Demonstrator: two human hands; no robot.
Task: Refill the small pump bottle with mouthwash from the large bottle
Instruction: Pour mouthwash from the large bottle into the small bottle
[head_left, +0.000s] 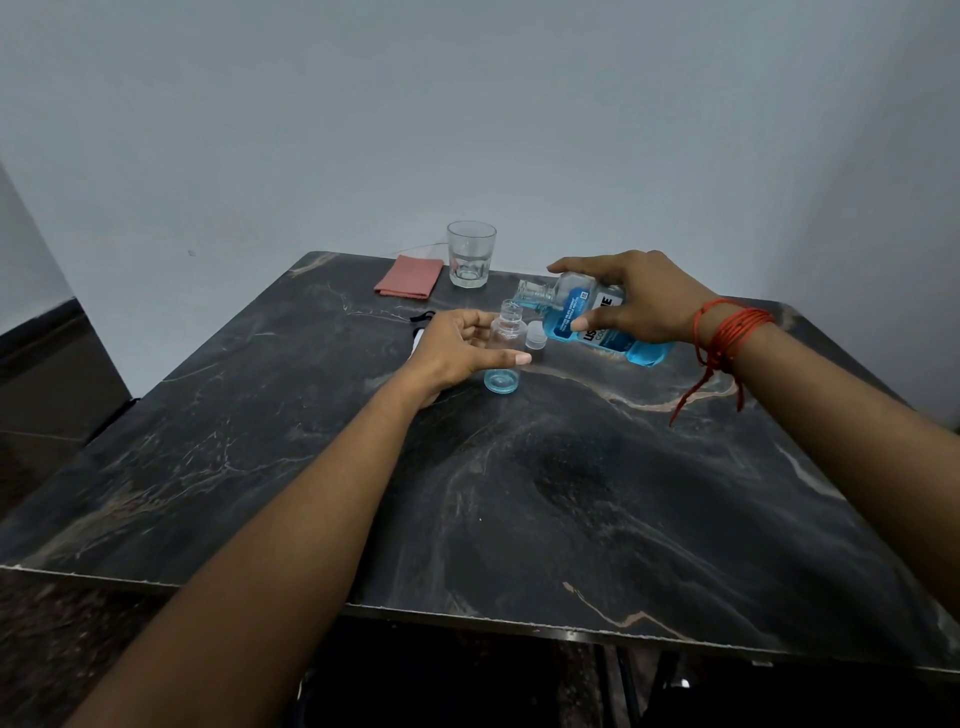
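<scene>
Subject: the small pump bottle (503, 332), pump off, stands upright on the surface (519, 493) in its far half, about midway between the left and right edges. It is clear, with only a shallow blue layer at the bottom. Judged early in the fill.

The large bottle (566, 306) is tipped nearly flat, its open neck right at the small bottle's mouth and blue liquid pooled in that neck. Whether a stream is running cannot be made out.

Risks, as judged:
- The receiving mouth is narrow and the pouring neck wide. A steeper tilt or a surge would likely send mouthwash down the outside and onto the surface.
- The small bottle is light and nearly empty, so a nudge from the neck could tip it if the hold slackens.
- Overfilling is possible if the level is not watched.

Grip: the left hand (457, 345) holds the small bottle at mid-body, with its fingers (480, 318) curled behind and the thumb across the front. The mouth and base stay exposed. The right hand (644, 301) grips the large bottle from above, fingers wrapped over its body and thumb on the label.

Surroundings: a small clear cap (535, 336) sits just right of the small bottle. A glass (470, 254) and a folded pink cloth (409, 276) lie near the far edge.
</scene>
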